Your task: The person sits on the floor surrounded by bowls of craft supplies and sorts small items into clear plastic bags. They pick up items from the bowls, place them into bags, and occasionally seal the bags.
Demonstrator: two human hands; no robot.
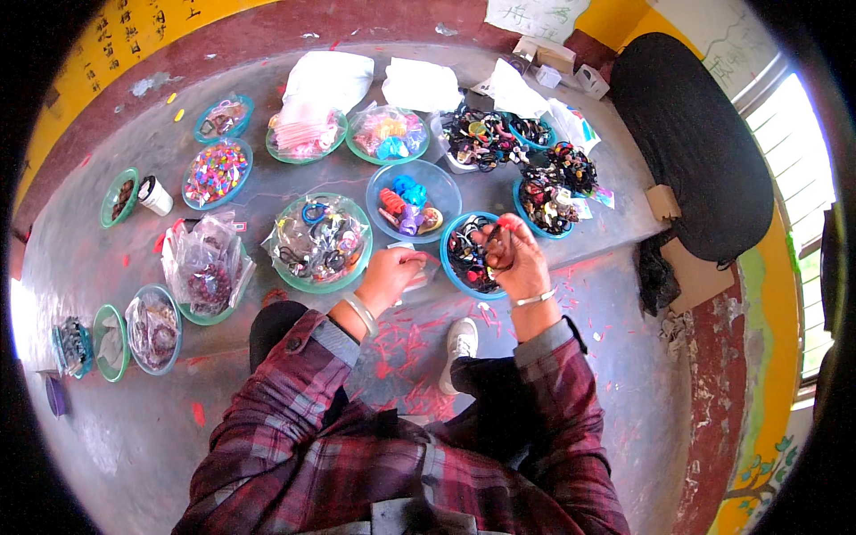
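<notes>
- There was the right hand (524, 267), raised over the blue basin (444, 259), fingers curled inward; I couldn't tell whether they gripped anything!
- The dark hair ties (464, 250) lay heaped in that basin, partly hidden by the hand.
- Across to the left hand (388, 276): fingertips bent together near a small pale item (421, 276), its grip unclear to me.
- Just beyond, the translucent bowl (444, 190) held colourful bundles (409, 190).

Grey floor (629, 379), filled plastic bowls (462, 290), white cup (156, 197)
</notes>
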